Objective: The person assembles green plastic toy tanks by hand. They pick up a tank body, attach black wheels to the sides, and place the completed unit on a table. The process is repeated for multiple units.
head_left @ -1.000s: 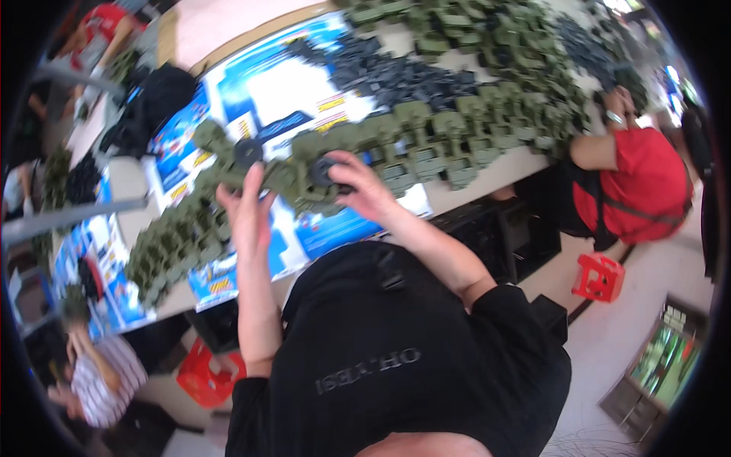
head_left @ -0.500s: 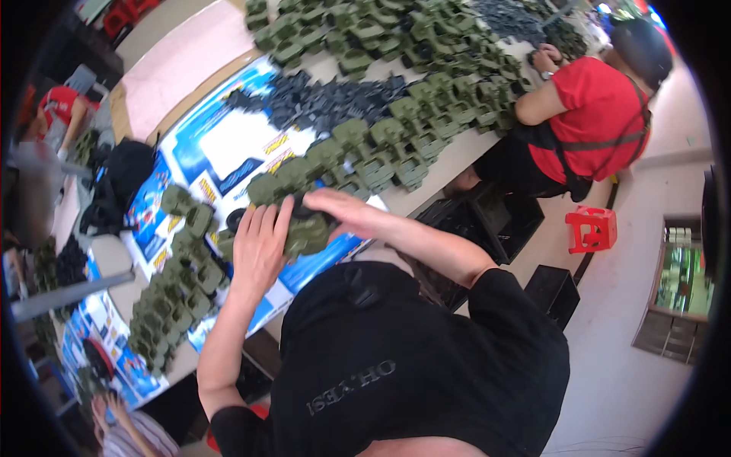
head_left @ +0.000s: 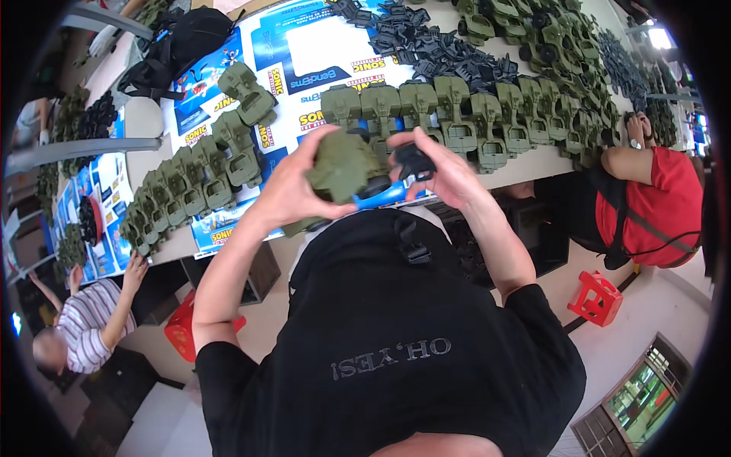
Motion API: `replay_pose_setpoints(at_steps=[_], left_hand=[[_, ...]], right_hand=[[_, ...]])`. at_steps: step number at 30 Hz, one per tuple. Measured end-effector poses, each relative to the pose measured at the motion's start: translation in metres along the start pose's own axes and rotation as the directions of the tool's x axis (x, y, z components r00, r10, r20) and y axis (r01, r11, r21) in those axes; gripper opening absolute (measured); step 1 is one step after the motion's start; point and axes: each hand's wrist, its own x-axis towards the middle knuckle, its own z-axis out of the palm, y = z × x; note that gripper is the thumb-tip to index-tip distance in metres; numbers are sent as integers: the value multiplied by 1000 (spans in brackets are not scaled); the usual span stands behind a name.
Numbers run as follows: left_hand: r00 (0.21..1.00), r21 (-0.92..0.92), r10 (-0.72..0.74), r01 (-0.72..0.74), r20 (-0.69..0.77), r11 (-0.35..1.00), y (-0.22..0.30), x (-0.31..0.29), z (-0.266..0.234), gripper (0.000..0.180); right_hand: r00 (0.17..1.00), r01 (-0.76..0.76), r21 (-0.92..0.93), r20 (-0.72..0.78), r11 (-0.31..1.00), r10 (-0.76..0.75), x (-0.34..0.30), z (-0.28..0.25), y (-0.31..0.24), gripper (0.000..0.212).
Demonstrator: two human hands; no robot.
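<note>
My left hand is wrapped round an olive-green toy vehicle body, held above the near edge of the table and blurred by motion. Dark round parts like wheels show on its right side. Close beside it, my right hand grips a small black plastic part between thumb and fingers. Just beyond my hands stands a row of similar green vehicle bodies. Another line of them runs along the table to my left. Part of a green piece shows below my left hand.
Dark plastic parts lie heaped beyond the row, with more green vehicles further right. Printed blue-and-white sheets cover the table. A co-worker in red is at right, one in stripes at left. Red stools stand on the floor.
My hands have moved apart and to the right, and the green vehicle body has turned. The black part now shows in my right hand. The whole view has swung round.
</note>
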Motion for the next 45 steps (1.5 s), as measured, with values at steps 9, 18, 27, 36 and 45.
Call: replay_pose_setpoints(at_steps=[9,18,27,36,45], left_hand=[[943,-417,-246,322,226,850,7,-26,11,93],[929,-185,-351,367,117,912,26,-13,17,93],[927,-28,-325,336,188,942,25,-10,17,99],[955,52,-225,219,193,974,21,-9,26,102],[958,-358,-182,254,223,898,-20,-13,22,93]], right_hand=[[960,215,186,140,959,-243,0,-2,9,56],[951,285,18,123,958,-285,-3,4,15,58],[980,156,-195,-89,968,-175,-3,3,2,42],[790,235,-837,-132,495,-598,17,31,7,36],[516,794,-577,471,192,-715,21,26,9,46]])
